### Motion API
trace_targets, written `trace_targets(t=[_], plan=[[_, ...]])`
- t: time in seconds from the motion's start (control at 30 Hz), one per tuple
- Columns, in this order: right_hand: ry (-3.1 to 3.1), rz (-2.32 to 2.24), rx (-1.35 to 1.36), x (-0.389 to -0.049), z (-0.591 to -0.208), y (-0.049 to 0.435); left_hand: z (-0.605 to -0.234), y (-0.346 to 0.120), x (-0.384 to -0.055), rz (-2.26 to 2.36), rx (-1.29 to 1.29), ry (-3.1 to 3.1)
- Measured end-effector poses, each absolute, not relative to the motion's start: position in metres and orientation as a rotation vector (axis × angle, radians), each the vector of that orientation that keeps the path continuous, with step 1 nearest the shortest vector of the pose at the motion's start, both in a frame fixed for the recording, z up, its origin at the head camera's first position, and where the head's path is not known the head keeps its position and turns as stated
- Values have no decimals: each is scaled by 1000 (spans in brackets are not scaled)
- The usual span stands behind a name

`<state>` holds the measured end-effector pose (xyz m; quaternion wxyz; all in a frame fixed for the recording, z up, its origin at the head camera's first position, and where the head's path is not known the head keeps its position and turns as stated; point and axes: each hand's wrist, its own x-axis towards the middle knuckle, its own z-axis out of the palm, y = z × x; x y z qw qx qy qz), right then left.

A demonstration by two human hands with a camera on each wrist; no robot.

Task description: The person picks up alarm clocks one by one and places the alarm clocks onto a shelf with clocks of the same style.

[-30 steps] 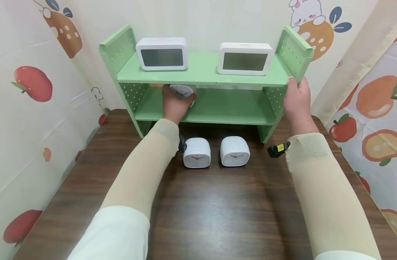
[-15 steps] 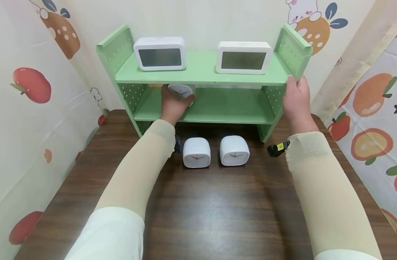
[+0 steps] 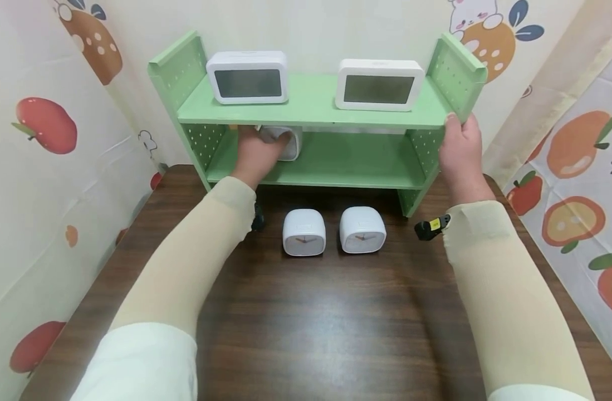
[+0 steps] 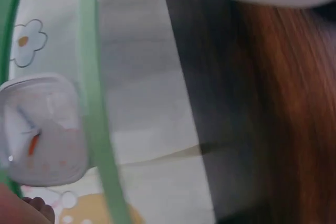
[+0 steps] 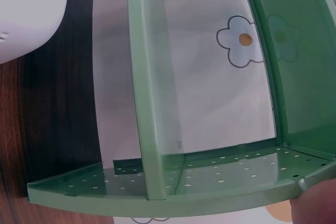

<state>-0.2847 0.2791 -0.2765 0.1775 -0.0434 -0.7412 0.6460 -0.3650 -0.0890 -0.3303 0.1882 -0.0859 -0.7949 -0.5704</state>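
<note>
A small white analog clock stands upright on the lower level of a green shelf. My left hand is at its left side, its thumb in front of the clock in the head view. The left wrist view has the clock face uncovered, with part of my hand below it, apart from the face. My right hand grips the shelf's right end panel near the upper level. In the right wrist view only a bit of that hand shows, against the panel's edge.
Two white digital clocks, one at left and one at right, stand on the upper level. Two more white analog clocks stand on the wooden table before the shelf. Fruit-patterned cloth surrounds the table.
My left hand has shifted left and let go of the analog clock, which now stands upright on the lower level. My right hand keeps its grip on the shelf.
</note>
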Motion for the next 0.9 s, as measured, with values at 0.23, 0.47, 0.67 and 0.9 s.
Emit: trace_targets(t=[0.23,0.47,0.67,0.9], plan=[[-2092,1828,-117,-285,-275,277,-300,-117,-348,-1369,-156,-2597],[-2135,1765,-153,-285,-276,278,-287,-148,-324,-987,-188,-2864],[-2395,1458,-311,-278,-271,285,-273,-176,-304,-649,-317,-2932],[-2451,1374,-215,-247,-271,286,-241,-209,-284,-628,-302,-2791]])
